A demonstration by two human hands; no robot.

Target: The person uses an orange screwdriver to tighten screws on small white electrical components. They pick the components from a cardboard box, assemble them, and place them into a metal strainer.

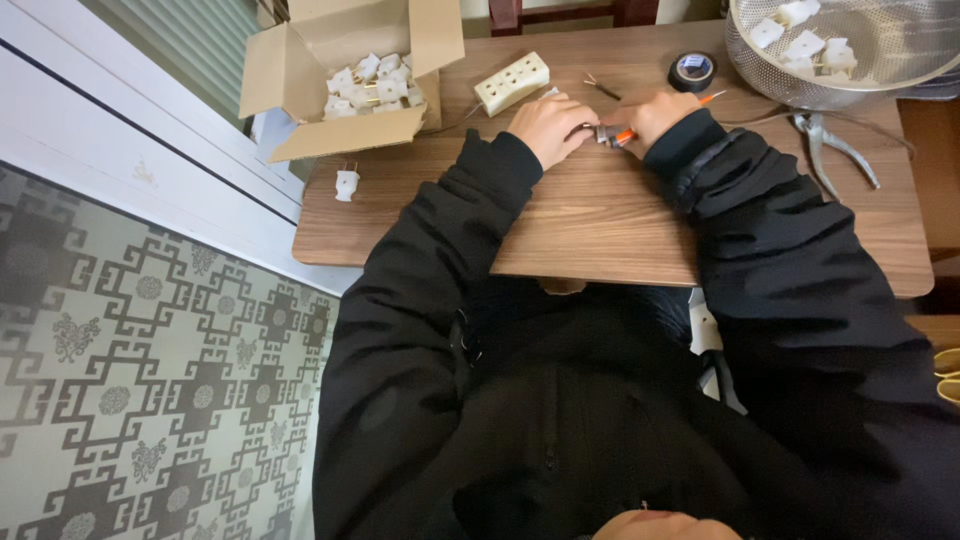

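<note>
**Two hands meeting over a small part at a wooden work surface**

Here, a person in a black jacket is leaning over a wood-grain surface [600, 215], both hands drawn close together near its far edge. The left hand [548, 125] is curling its fingers around a small grey part [603, 133], most of it hidden, while the right hand [655, 110] is closing on an orange-handled tool [628, 133] whose thin tip is poking out past the knuckles toward a roll of black tape [692, 70]. What the tool's working end is doing to the part cannot be told from this angle.

A white socket strip [511, 82] is lying just beyond the left hand. Farther left, an open cardboard box [300, 70] is holding a heap of white plugs [375, 82], and one loose white plug [346, 183] is sitting near the surface's corner. At the right, a metal mesh bowl [880, 60] is carrying more white plugs, with a pair of pliers [835, 150] lying just below it. Patterned grey flooring [150, 380] is showing at the left.
</note>
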